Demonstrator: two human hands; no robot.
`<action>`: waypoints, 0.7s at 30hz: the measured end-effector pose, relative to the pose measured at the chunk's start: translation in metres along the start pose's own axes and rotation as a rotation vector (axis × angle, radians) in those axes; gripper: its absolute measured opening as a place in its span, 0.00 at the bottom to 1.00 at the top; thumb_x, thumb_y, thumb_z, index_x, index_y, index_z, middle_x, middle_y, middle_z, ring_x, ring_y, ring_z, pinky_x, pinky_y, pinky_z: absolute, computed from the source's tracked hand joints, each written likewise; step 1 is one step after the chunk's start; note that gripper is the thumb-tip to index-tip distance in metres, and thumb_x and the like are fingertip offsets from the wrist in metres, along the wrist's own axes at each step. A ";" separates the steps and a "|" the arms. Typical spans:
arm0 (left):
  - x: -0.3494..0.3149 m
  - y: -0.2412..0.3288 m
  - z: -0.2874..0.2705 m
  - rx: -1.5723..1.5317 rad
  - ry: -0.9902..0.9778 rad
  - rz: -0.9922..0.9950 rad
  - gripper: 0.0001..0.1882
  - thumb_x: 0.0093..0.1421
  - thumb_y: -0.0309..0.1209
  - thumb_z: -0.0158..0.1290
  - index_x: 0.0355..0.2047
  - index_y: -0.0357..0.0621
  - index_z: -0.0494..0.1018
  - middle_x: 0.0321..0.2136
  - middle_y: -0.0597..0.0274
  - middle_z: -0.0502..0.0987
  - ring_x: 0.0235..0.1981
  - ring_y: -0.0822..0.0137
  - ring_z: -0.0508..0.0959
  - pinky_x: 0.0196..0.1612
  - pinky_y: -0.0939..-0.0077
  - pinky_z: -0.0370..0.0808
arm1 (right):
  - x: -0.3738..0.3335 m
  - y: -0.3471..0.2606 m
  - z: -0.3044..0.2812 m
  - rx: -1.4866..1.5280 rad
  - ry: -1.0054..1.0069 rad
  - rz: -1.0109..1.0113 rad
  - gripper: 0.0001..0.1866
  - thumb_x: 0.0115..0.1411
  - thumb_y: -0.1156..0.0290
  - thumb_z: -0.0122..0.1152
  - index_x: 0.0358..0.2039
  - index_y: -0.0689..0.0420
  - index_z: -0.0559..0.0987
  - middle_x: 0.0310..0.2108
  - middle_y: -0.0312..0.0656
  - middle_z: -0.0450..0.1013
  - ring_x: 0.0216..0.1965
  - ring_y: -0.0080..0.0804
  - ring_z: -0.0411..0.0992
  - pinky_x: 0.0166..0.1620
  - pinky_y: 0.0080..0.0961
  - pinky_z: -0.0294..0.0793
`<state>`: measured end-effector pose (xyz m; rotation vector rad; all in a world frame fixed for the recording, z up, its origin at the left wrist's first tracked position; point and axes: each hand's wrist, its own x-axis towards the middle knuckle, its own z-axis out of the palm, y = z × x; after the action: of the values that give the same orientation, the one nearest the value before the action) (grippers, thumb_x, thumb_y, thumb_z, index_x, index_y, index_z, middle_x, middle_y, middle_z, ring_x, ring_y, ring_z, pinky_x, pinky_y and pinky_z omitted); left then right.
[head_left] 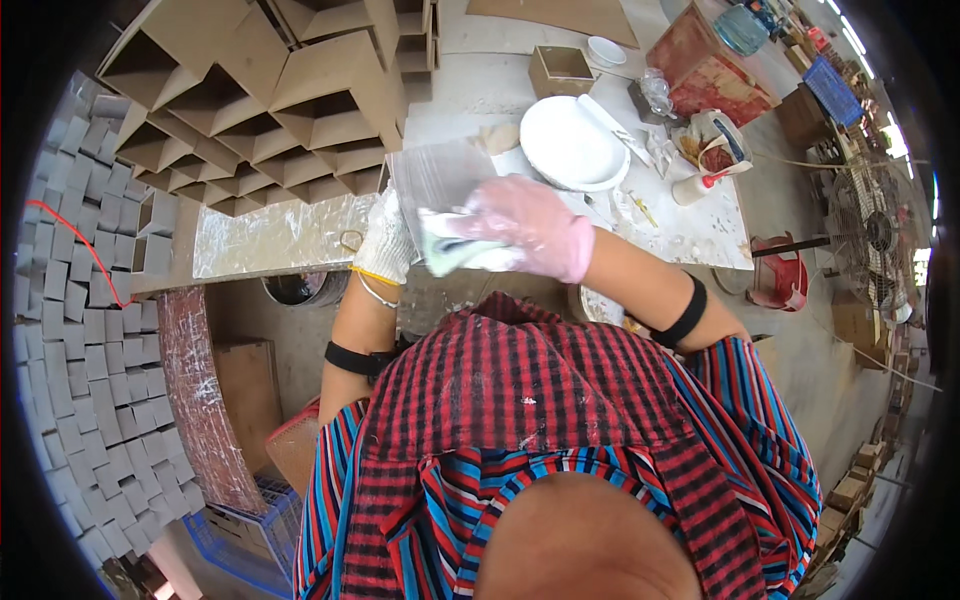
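A worker's pink-gloved right hand [525, 228], fingers clamped on a pale cloth [455, 255], is wiping a grey board [435, 180] the white-gloved left hand [388, 240] is gripping above the bench [700, 235], likely needing firm, even strokes.

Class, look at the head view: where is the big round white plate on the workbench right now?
The white plate lies on the workbench in the upper middle of the head view, just beyond the pink-gloved right hand, with a small open cardboard box behind it.
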<state>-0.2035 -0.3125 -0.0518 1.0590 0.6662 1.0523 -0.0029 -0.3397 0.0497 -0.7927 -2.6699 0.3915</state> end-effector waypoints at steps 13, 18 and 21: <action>0.006 0.025 0.028 -0.322 0.234 -0.176 0.23 0.64 0.43 0.39 0.52 0.41 0.64 0.48 0.53 0.70 0.47 0.56 0.72 0.49 0.63 0.72 | -0.028 0.020 0.015 0.020 0.246 -0.099 0.24 0.44 0.66 0.65 0.45 0.40 0.74 0.31 0.38 0.70 0.35 0.38 0.70 0.37 0.34 0.69; 0.018 0.008 0.008 -0.461 0.201 -0.177 0.24 0.63 0.45 0.40 0.53 0.40 0.64 0.49 0.52 0.70 0.47 0.56 0.72 0.49 0.65 0.72 | -0.076 0.054 0.003 -0.008 0.464 0.180 0.26 0.44 0.61 0.65 0.47 0.46 0.75 0.31 0.39 0.70 0.34 0.40 0.69 0.39 0.34 0.70; 0.014 0.008 0.005 -0.447 0.142 -0.128 0.25 0.63 0.45 0.41 0.53 0.40 0.64 0.49 0.53 0.70 0.47 0.57 0.72 0.50 0.66 0.71 | -0.053 0.032 0.005 0.124 0.457 -0.012 0.25 0.46 0.62 0.65 0.48 0.48 0.74 0.32 0.40 0.69 0.34 0.40 0.69 0.41 0.34 0.70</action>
<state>-0.1968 -0.3003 -0.0421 0.5522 0.5681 1.1054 0.0528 -0.3445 0.0217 -0.7262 -2.2031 0.3228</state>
